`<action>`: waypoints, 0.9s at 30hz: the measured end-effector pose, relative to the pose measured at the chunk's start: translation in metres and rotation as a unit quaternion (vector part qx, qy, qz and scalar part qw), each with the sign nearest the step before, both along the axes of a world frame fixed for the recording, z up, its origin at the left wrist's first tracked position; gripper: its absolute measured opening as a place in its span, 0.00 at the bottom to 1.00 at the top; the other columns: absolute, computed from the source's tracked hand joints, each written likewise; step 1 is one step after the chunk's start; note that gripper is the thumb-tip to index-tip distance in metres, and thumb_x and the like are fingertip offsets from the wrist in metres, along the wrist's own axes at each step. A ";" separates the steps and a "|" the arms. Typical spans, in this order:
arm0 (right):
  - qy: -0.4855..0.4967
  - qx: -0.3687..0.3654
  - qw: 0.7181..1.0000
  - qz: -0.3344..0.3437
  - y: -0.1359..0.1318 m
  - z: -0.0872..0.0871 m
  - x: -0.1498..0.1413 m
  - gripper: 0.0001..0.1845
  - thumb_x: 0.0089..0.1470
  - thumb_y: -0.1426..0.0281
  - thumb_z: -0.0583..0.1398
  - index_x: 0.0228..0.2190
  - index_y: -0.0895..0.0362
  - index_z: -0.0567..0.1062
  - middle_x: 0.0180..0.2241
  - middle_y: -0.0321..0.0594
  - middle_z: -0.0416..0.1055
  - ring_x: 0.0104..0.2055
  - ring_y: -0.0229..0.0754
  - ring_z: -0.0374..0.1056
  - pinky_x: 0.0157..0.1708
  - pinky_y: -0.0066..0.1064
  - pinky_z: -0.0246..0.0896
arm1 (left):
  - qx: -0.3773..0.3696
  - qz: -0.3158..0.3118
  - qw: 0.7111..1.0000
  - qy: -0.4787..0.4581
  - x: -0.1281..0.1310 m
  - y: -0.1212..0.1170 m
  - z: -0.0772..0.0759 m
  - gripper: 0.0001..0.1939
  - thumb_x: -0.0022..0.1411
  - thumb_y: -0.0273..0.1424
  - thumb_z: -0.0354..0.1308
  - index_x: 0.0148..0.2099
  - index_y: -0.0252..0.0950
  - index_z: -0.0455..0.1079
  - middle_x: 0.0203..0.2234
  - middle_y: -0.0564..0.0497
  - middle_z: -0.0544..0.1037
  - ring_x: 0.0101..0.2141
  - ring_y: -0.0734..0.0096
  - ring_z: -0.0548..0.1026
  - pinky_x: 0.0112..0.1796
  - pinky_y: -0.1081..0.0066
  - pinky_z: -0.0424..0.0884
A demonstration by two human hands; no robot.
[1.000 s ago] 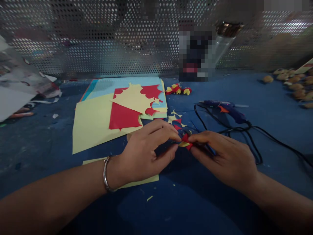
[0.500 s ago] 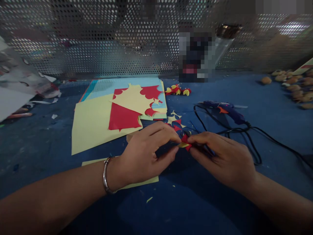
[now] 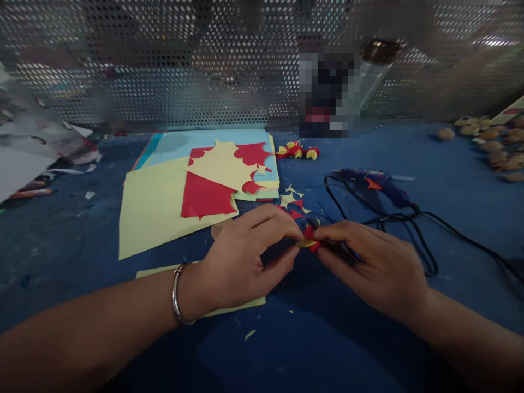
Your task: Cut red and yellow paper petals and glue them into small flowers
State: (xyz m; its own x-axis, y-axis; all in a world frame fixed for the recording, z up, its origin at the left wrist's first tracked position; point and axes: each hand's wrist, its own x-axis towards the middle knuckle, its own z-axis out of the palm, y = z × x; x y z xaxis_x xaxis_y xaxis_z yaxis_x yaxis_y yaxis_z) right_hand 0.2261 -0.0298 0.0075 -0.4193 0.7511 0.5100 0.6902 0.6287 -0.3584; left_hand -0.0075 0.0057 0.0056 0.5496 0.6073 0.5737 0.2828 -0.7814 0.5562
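Observation:
Between both hands is a small folded paper piece, its red part [image 3: 311,236] pinched by my right hand [image 3: 379,267]. The yellow part [image 3: 308,243] sits between the thumb and forefinger of my left hand [image 3: 249,256], which wears a silver bangle. Just beyond the fingertips lie red and yellow paper scraps [image 3: 292,203]. Under my left wrist is a pale yellow paper strip [image 3: 249,304]. Farther back, several finished red-and-yellow folded paper pieces [image 3: 298,150] lie in a cluster.
At left is a stack of coloured paper with a yellow sheet [image 3: 151,213] and cut red paper [image 3: 207,196]. A blue glue gun [image 3: 385,183] with a looping black cord [image 3: 462,221] lies at right. Round brown pieces [image 3: 489,139] are at far right. A perforated metal panel [image 3: 184,65] stands behind.
Both hands hold nearly the same pose around the paper piece. The yellow part has tilted slightly between the left fingertips. The view has shifted a little.

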 end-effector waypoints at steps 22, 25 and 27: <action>-0.011 0.038 0.999 -0.001 0.001 -0.002 0.003 0.06 0.67 0.75 0.60 0.42 0.53 0.75 0.36 0.37 0.84 0.36 0.39 0.82 0.41 0.26 0.78 | -0.037 0.004 0.999 -0.007 -0.001 -0.001 -0.003 0.07 0.66 0.22 0.60 0.45 0.34 0.76 0.40 0.46 0.84 0.44 0.68 0.82 0.46 0.69 0.78; -0.022 0.051 0.998 -0.003 0.001 -0.004 0.003 0.05 0.67 0.74 0.60 0.42 0.54 0.75 0.36 0.38 0.84 0.36 0.39 0.82 0.43 0.26 0.78 | -0.052 0.002 0.999 -0.013 0.000 0.000 -0.001 0.09 0.65 0.21 0.59 0.45 0.34 0.76 0.39 0.47 0.83 0.43 0.68 0.81 0.45 0.69 0.78; -0.030 0.065 0.997 -0.004 0.000 -0.005 0.003 0.05 0.68 0.75 0.59 0.42 0.54 0.75 0.36 0.38 0.84 0.36 0.39 0.82 0.43 0.26 0.78 | -0.121 0.004 0.992 -0.027 0.002 0.000 0.000 0.08 0.65 0.22 0.59 0.45 0.35 0.76 0.38 0.48 0.83 0.40 0.69 0.81 0.42 0.69 0.77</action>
State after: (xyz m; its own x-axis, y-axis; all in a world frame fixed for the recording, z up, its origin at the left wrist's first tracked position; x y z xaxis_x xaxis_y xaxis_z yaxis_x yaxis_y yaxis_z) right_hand 0.2291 -0.0294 0.0027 -0.4452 0.6841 0.5778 0.7133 0.6610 -0.2329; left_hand -0.0056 0.0055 0.0055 0.5163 0.7348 0.4398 0.2527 -0.6214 0.7416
